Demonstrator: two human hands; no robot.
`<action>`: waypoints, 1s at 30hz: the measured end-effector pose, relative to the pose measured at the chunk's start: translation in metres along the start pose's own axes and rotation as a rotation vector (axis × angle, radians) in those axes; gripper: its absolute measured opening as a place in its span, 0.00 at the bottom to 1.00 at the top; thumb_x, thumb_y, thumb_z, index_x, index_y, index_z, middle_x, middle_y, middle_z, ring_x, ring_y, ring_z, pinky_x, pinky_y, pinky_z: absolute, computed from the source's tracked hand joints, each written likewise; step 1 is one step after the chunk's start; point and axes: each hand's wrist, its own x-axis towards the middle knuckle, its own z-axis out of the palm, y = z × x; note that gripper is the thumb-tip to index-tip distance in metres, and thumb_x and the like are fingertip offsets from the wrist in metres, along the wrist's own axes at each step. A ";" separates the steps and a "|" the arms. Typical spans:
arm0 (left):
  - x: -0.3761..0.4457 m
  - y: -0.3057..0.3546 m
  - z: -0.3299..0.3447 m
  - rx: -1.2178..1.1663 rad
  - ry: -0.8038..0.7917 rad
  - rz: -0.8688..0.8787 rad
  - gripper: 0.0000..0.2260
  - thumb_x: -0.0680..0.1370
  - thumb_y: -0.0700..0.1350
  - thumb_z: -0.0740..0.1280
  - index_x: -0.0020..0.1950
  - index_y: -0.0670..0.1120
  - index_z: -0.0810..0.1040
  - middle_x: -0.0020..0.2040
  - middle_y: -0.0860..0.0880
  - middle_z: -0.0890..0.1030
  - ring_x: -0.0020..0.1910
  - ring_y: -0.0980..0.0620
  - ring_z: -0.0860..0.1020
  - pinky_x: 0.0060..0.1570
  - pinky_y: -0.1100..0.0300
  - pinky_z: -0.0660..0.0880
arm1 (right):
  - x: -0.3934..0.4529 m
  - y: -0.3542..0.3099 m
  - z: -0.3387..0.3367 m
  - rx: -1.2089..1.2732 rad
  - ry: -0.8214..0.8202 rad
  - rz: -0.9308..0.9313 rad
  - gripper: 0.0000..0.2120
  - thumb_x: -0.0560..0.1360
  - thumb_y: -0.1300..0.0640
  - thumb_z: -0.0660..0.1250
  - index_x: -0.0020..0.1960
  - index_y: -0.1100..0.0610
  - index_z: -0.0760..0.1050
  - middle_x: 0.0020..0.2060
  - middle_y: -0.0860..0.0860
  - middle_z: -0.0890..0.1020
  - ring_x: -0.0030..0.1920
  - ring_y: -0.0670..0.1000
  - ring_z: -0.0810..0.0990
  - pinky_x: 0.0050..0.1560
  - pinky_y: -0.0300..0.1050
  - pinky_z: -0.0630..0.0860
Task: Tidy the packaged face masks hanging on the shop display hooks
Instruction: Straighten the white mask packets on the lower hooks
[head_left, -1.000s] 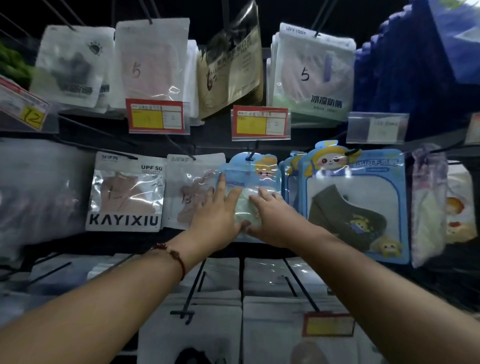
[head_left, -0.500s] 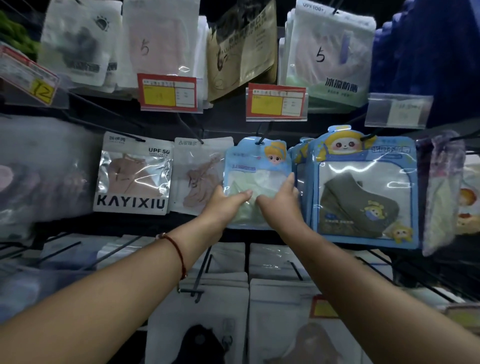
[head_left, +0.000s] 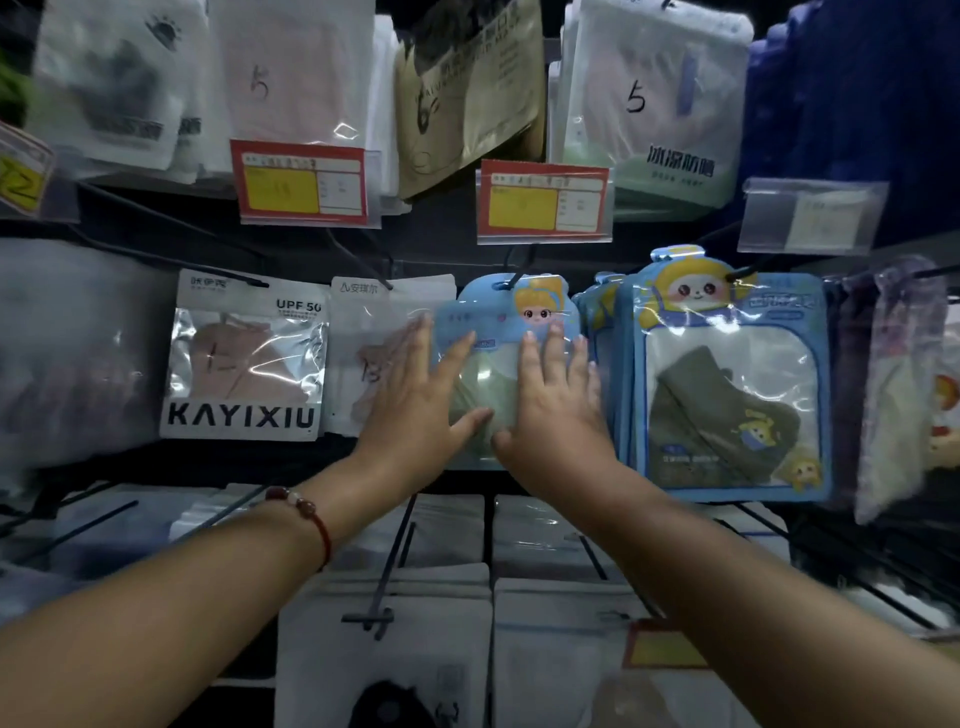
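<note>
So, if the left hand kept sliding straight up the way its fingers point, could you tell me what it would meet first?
Probably the cartoon-girl header of the small blue mask packet the left hand already rests on, then the black hook it hangs from; depth is unclear.

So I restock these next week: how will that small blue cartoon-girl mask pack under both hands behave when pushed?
The blue mask pack hangs from one hook, so it would probably swing or twist. Its glossy film looks slippery under the flat left hand and right hand. It holds only a cloth mask, so it is likely light and floppy.
</note>
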 end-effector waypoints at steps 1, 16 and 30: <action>0.003 -0.002 -0.001 0.026 -0.052 0.014 0.37 0.77 0.60 0.67 0.81 0.59 0.50 0.81 0.51 0.36 0.81 0.49 0.40 0.78 0.47 0.49 | 0.002 0.000 -0.002 -0.003 -0.048 -0.010 0.45 0.77 0.47 0.64 0.79 0.57 0.36 0.77 0.58 0.34 0.77 0.61 0.33 0.76 0.57 0.38; 0.015 0.003 -0.007 0.126 -0.214 0.002 0.34 0.81 0.61 0.60 0.81 0.59 0.46 0.81 0.50 0.35 0.80 0.48 0.38 0.79 0.46 0.45 | 0.018 -0.001 -0.012 -0.022 -0.194 0.011 0.44 0.78 0.44 0.63 0.80 0.57 0.38 0.78 0.58 0.38 0.78 0.60 0.38 0.77 0.56 0.43; -0.051 0.008 -0.079 0.465 -0.504 -0.068 0.34 0.79 0.69 0.49 0.80 0.59 0.40 0.82 0.48 0.38 0.81 0.45 0.41 0.78 0.44 0.45 | -0.030 -0.030 -0.064 -0.013 -0.335 -0.128 0.41 0.77 0.44 0.65 0.80 0.48 0.44 0.80 0.49 0.46 0.79 0.54 0.42 0.76 0.51 0.47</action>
